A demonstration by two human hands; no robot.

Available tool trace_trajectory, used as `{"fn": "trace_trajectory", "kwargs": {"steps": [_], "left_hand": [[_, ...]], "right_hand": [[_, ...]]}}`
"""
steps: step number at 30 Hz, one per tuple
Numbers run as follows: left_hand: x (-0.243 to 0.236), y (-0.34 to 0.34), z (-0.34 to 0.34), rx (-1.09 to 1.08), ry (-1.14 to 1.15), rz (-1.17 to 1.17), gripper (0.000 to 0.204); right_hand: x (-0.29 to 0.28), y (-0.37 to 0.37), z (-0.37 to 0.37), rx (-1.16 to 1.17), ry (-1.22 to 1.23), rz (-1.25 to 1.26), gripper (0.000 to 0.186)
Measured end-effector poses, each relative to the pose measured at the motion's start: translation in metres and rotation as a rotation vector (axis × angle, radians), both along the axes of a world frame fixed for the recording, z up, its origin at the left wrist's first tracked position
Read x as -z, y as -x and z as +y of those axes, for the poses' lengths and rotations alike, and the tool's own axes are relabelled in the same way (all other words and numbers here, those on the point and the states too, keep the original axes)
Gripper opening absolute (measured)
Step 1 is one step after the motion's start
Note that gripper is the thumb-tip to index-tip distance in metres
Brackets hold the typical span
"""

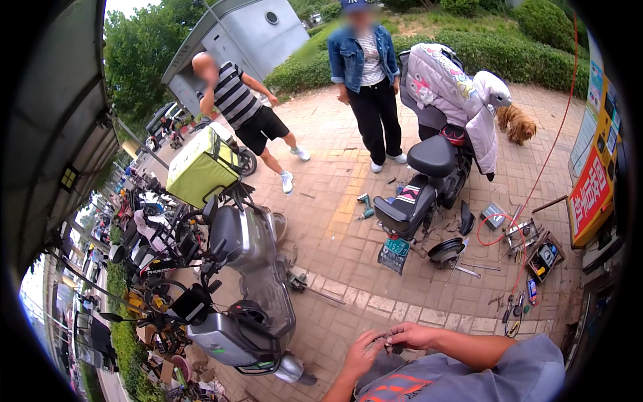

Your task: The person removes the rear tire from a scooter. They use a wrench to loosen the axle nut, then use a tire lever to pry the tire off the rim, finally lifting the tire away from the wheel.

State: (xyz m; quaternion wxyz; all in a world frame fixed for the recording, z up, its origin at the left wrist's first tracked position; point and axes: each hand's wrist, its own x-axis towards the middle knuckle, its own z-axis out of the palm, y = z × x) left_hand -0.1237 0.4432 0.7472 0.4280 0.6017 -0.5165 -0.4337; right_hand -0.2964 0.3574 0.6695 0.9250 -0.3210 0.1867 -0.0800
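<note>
My left hand and my right hand meet in front of my grey shirt at the lower edge. Both have their fingers pinched together, around something small and dark that I cannot make out. Ahead of them on the paving stands an electric scooter with a black seat and a pink padded cover. Its rear wheel is off, and a wheel with a black tyre lies on the bricks behind it. Neither hand touches the scooter.
A green power drill, a tool tray and pliers lie on the paving. A grey scooter stands at left. Two people and a brown dog are beyond. A red hose hangs at right.
</note>
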Motion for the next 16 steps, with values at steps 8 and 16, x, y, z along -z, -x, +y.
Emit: {"fn": "trace_trajectory", "kwargs": {"steps": [8, 16], "left_hand": [[0.028, -0.154, -0.142, -0.251, 0.101, -0.095, 0.017], [0.018, -0.287, -0.34, -0.043, 0.114, -0.148, 0.022]], "right_hand": [[0.016, -0.16, -0.154, -0.122, 0.417, 0.034, 0.034], [-0.019, -0.286, -0.314, 0.049, 0.717, 0.249, 0.051]]}}
